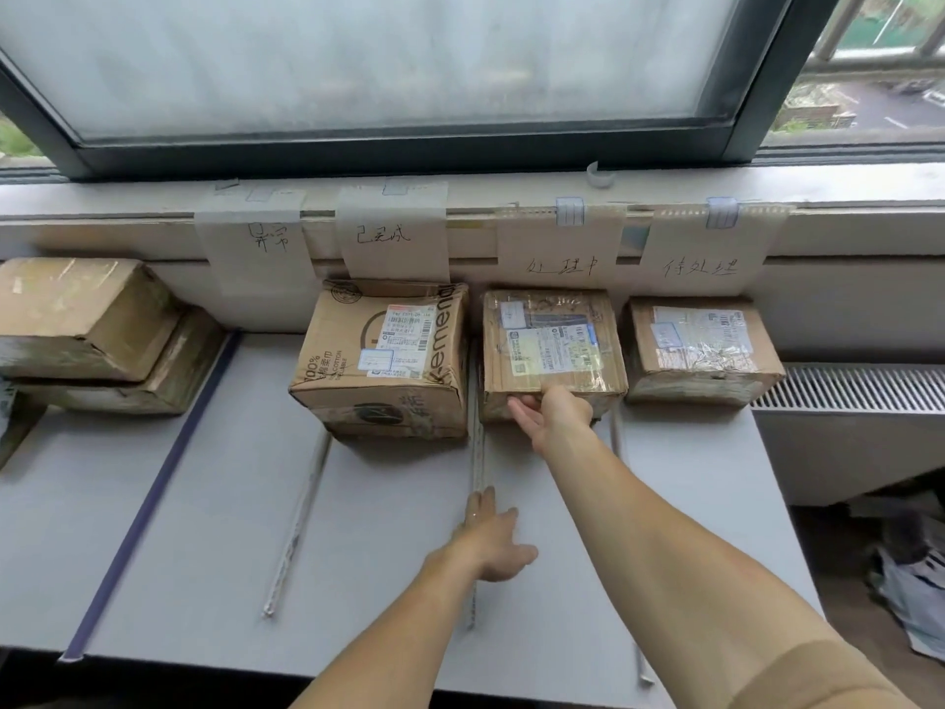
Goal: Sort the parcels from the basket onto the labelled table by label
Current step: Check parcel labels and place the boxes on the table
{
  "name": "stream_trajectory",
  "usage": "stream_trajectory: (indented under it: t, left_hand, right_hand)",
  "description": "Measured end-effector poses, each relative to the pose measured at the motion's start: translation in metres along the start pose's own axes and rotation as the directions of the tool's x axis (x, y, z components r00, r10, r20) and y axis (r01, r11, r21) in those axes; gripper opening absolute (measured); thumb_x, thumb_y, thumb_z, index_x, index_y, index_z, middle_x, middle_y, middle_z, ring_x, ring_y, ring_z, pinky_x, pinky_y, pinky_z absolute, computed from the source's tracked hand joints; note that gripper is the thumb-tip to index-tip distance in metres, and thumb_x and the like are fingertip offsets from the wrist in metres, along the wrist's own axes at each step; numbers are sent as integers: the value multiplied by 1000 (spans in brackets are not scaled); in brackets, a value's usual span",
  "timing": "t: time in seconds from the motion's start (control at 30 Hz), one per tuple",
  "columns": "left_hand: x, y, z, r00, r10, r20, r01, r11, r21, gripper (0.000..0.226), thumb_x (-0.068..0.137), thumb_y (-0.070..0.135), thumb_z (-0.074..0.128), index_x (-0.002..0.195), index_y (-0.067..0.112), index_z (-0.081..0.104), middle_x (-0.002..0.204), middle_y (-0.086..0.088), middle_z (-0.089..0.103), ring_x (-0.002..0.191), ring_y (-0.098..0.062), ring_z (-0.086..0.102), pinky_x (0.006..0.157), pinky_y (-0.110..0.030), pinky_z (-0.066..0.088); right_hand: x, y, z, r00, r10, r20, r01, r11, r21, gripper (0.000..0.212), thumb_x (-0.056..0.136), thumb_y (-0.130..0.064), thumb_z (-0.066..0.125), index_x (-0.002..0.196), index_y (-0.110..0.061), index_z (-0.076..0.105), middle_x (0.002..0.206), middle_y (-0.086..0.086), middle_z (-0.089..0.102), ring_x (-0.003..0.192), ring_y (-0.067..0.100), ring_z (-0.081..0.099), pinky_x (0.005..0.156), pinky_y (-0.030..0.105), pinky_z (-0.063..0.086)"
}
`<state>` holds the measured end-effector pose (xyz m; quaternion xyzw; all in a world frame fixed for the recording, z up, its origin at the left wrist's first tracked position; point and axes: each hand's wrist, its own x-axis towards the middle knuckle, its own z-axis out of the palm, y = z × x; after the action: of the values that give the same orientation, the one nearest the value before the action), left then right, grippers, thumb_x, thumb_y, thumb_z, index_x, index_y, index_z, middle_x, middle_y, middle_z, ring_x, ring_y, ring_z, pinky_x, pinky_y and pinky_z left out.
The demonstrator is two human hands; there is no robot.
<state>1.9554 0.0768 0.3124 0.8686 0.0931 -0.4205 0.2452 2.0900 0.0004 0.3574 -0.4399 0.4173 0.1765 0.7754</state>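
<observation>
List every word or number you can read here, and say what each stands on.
"异常": first paper sign from the left
"已完成": second paper sign
"处理中": third paper sign
"待处理": fourth paper sign
"100%", "COTTON", "kemen" (cut off): printed parcel
Shipping labels: too small to read

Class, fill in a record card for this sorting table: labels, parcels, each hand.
labels: four paper sheets hanging from the sill
parcels under labels: printed carton, taped box, rightmost box
aside: two stacked boxes, far left
left hand: open, fingers straight, over the table
right hand: on the taped box's near edge; grip unclear
</observation>
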Motion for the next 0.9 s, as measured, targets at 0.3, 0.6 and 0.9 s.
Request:
stream_trajectory:
  t: [0.3, 0.6, 0.9]
  left_hand:
    - [4, -12, 18, 992, -98, -77, 88, 989, -121, 86, 107, 41, 44, 160, -7, -4, 166, 4, -35, 156, -28, -24, 128, -43, 13]
    - [-2, -15, 20, 991, -78, -108, 54, 978, -204, 84, 106, 36, 48, 162, -1, -4, 169, 4, -28, 157, -23, -21, 127, -42, 18]
    - [7, -21, 22, 991, -103, -86, 81, 970, -230, 93, 106, 38, 48, 160, 9, -21, 169, 5, -29, 157, -20, -22, 126, -41, 17]
  right_hand:
    - [-9, 8, 2, 1000, -16, -17, 14, 997, -82, 26, 104, -4, 43, 127, 2, 53, 92, 18, 67, 74, 31, 75, 68, 35, 65]
    - [-17, 22, 19, 421, -519, 744, 683, -359, -636, 38, 98, -9, 53, 132, -25, 60, 112, 4, 51, 104, 28, 49, 80, 41, 46]
    - [6, 21, 3, 510, -294, 809, 421, -735, -532, 60, 85, 2, 62, 136, -26, 50, 124, 10, 45, 115, 33, 39, 92, 43, 38]
